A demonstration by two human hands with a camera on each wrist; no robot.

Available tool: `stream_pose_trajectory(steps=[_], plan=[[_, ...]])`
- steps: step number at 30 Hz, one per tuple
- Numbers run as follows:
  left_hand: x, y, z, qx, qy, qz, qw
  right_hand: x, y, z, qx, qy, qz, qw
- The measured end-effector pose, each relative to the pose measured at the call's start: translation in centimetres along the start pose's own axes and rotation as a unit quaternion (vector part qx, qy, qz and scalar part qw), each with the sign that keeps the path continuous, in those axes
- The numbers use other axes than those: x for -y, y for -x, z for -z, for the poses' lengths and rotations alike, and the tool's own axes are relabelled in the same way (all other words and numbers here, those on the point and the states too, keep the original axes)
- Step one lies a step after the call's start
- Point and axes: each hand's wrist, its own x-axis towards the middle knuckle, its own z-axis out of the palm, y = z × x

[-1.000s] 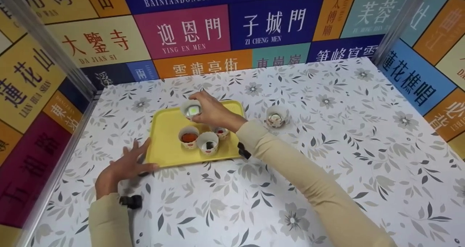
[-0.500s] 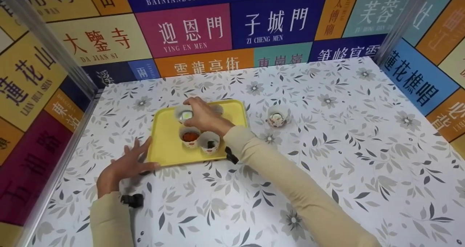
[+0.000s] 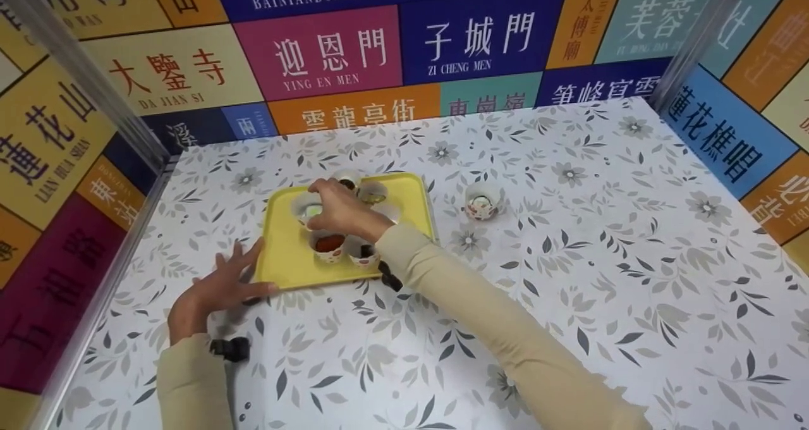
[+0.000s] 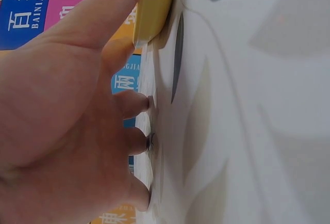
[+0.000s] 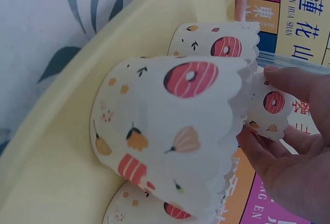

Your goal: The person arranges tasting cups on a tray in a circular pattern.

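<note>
My right hand [image 3: 344, 208] pinches a paper baking cup [image 3: 302, 207] by its rim, with something pale green and white inside. In the right wrist view, thumb and fingers grip that cup, printed with a pink donut, beyond a large nearer cup [image 5: 170, 131]. Below the hand in the head view sit a cup with orange-red contents [image 3: 328, 256] and one with dark contents [image 3: 364, 259]. Several more cups, partly hidden by the hand, stand behind it. My left hand [image 3: 221, 284] touches the left front corner of the yellow tray [image 3: 284, 272], fingers spread.
Another baking cup [image 3: 482, 203] with whitish contents stands on the flower-patterned tabletop [image 3: 505, 291], right of the tray. Panels printed with Chinese characters [image 3: 322, 57] rise behind and at both sides of the table.
My right hand has moved left and slightly down over the tray with the baking cup. Cups behind it have come into view. The left hand stays at the tray's corner.
</note>
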Motion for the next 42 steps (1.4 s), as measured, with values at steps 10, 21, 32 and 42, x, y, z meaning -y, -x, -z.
stream_pose_trajectory(steps=[10,21,32,42], plan=[[-0.1,0.0,0.2,-0.002,-0.013,0.002,0.9999,0.8,-0.4,-0.2,0.008,0.022,-0.031,0.999],[-0.2,-0.1,0.1,-0.005,-0.007,0.005,0.9999,1.5,-0.4,-0.9,0.025,0.051,-0.087,0.995],[-0.1,0.0,0.1,-0.003,-0.002,0.005,1.0000,2.2,-0.2,-0.7,0.031,0.050,-0.111,0.992],[-0.1,0.0,0.1,-0.001,-0.009,0.002,1.0000,0.2,-3.3,-2.1,0.049,0.082,-0.121,0.988]])
